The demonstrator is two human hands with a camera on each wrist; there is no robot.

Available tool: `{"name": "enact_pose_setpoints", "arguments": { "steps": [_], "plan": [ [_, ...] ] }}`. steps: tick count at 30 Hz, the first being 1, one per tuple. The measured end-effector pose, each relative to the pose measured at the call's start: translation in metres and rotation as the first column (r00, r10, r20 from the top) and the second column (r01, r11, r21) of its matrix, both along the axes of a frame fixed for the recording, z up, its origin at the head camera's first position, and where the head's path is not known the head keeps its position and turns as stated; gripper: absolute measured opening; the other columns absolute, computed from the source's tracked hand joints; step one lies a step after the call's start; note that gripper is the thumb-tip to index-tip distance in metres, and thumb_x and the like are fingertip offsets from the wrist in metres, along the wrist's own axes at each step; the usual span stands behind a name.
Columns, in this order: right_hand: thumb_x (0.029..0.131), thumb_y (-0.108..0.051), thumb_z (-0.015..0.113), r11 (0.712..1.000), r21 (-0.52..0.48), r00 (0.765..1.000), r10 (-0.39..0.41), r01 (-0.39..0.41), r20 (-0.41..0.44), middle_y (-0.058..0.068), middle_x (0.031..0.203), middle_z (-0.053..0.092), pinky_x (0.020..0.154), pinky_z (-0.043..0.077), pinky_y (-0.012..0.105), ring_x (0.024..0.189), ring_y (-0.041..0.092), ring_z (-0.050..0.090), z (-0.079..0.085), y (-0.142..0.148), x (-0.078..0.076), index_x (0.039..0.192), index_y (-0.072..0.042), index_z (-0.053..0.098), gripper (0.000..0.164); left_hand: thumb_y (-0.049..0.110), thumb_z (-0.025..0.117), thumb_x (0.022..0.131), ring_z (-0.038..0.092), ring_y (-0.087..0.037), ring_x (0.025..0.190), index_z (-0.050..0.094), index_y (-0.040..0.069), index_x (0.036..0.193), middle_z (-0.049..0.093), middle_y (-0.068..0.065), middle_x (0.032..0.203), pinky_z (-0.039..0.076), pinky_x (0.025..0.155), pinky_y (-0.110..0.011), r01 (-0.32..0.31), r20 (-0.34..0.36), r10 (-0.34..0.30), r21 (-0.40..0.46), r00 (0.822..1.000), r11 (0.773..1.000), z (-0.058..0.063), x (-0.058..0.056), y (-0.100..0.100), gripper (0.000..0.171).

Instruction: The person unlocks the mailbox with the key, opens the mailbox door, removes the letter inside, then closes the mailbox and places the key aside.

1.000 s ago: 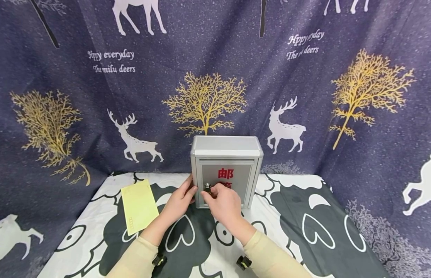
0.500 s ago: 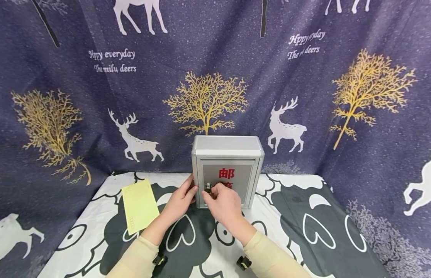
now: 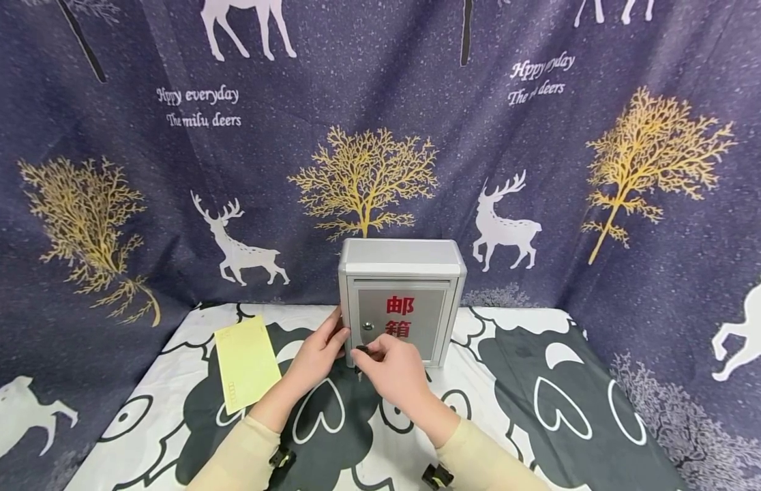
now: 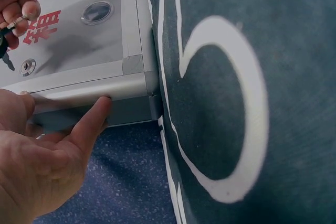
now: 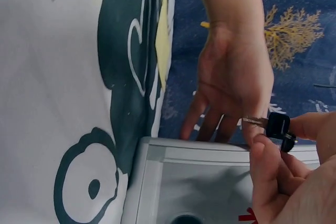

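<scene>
A silver-grey metal mailbox with red characters stands upright, its front door closed. My left hand rests against its left side, fingers fairly straight and the thumb at the front edge, as the left wrist view also shows. The right hand pinches a black-headed key between thumb and fingers. A second black-headed key hangs beside it, mostly hidden by the fingers. The keys are apart from the round lock, whose keyhole is in plain sight low on the door's left.
A yellow envelope lies flat at the left on the black-and-white patterned cloth. Behind the mailbox hangs a dark blue curtain printed with deer and trees. The door has a round window low down.
My right hand has drawn back and down from the lock, bringing the key out of it. The lock and the lower red character now show. The left hand has stayed put.
</scene>
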State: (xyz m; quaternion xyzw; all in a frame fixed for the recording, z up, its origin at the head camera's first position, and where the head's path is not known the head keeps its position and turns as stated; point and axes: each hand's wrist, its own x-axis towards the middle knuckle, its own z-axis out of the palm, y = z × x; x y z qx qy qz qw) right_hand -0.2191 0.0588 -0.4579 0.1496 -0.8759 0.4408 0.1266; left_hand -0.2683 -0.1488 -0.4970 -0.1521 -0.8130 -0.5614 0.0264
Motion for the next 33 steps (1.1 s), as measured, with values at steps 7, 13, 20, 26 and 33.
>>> {"name": "enact_pose_setpoints", "arguments": {
  "steps": [7, 13, 20, 26, 33],
  "plan": [
    [0.103, -0.040, 0.081, 0.964, -0.187, 0.949, 0.230, -0.190, 0.217, -0.007, 0.078, 0.076, 0.058, 0.062, 0.030, 0.064, 0.019, 0.073, 0.003, 0.012, 0.006, 0.098, -0.015, 0.082, 0.026, 0.038, 0.054, 0.120, 0.061, -0.035, 0.145, 0.028, 0.032, 0.179, 0.052, -0.015, 0.169, 0.063, 0.105, -0.048, 0.002, 0.001, -0.002, 0.011, 1.000, 1.000, -0.001, 0.000, 0.000, 0.065],
    [0.104, -0.036, 0.080, 0.912, -0.304, 0.879, 0.368, -0.277, 0.302, 0.003, 0.087, 0.082, 0.061, 0.067, 0.037, 0.066, 0.021, 0.075, 0.000, 0.020, 0.009, 0.100, -0.010, 0.085, 0.027, 0.039, 0.054, 0.120, 0.062, -0.038, 0.144, 0.028, 0.027, 0.179, 0.053, -0.019, 0.167, 0.063, 0.104, -0.050, 0.002, -0.009, -0.002, 0.010, 1.000, 1.000, 0.000, 0.001, 0.000, 0.066],
    [0.105, -0.029, 0.079, 0.874, -0.398, 0.808, 0.438, -0.279, 0.394, 0.010, 0.091, 0.082, 0.067, 0.069, 0.038, 0.070, 0.016, 0.074, -0.008, 0.031, 0.009, 0.101, -0.004, 0.084, 0.026, 0.036, 0.055, 0.120, 0.062, -0.040, 0.144, 0.029, 0.024, 0.179, 0.053, -0.021, 0.167, 0.063, 0.104, -0.053, 0.004, -0.004, -0.004, 0.029, 1.000, 1.000, 0.000, 0.000, 0.001, 0.066],
    [0.105, -0.027, 0.078, 0.880, -0.388, 0.768, 0.442, -0.272, 0.464, 0.009, 0.090, 0.082, 0.069, 0.070, 0.040, 0.072, 0.019, 0.075, -0.016, 0.038, 0.009, 0.099, 0.002, 0.081, 0.030, 0.035, 0.055, 0.120, 0.061, -0.040, 0.144, 0.029, 0.021, 0.179, 0.052, -0.022, 0.167, 0.063, 0.103, -0.052, -0.002, -0.007, 0.002, 0.027, 1.000, 1.000, 0.000, 0.000, 0.002, 0.066],
    [0.103, -0.028, 0.079, 0.905, -0.315, 0.740, 0.419, -0.288, 0.527, 0.011, 0.077, 0.079, 0.062, 0.068, 0.037, 0.062, 0.016, 0.074, -0.027, 0.045, 0.009, 0.091, 0.002, 0.083, 0.032, 0.034, 0.055, 0.120, 0.061, -0.041, 0.145, 0.028, 0.021, 0.179, 0.051, -0.023, 0.168, 0.063, 0.104, -0.052, -0.004, -0.001, 0.004, 0.026, 1.000, 1.000, -0.002, -0.001, 0.002, 0.066]
  ]
}}
